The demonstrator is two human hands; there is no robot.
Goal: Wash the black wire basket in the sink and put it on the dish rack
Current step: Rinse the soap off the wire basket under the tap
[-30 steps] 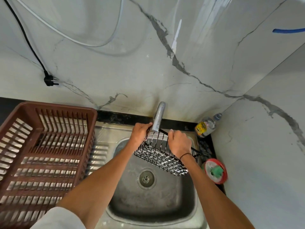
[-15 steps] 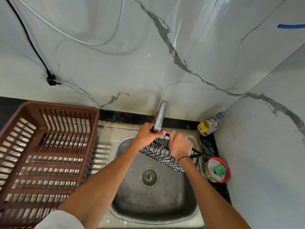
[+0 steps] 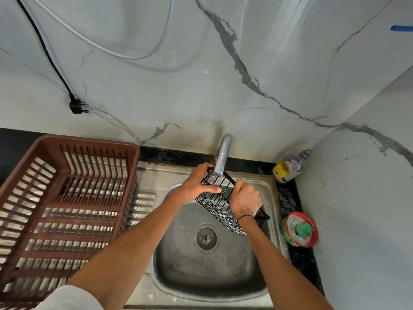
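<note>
Two hands grip black wire basket point(image 3: 220, 209) under tap | left hand point(image 3: 196, 185) and right hand point(image 3: 244, 201) curl round rim | probably light, stiff, wet-slippery; hold rim wires

Home kitchen, steel sink point(image 3: 271, 189) under a tap point(image 3: 223, 153), brown dish rack point(image 3: 24, 182), marble-look wall point(image 3: 156, 86)
</note>
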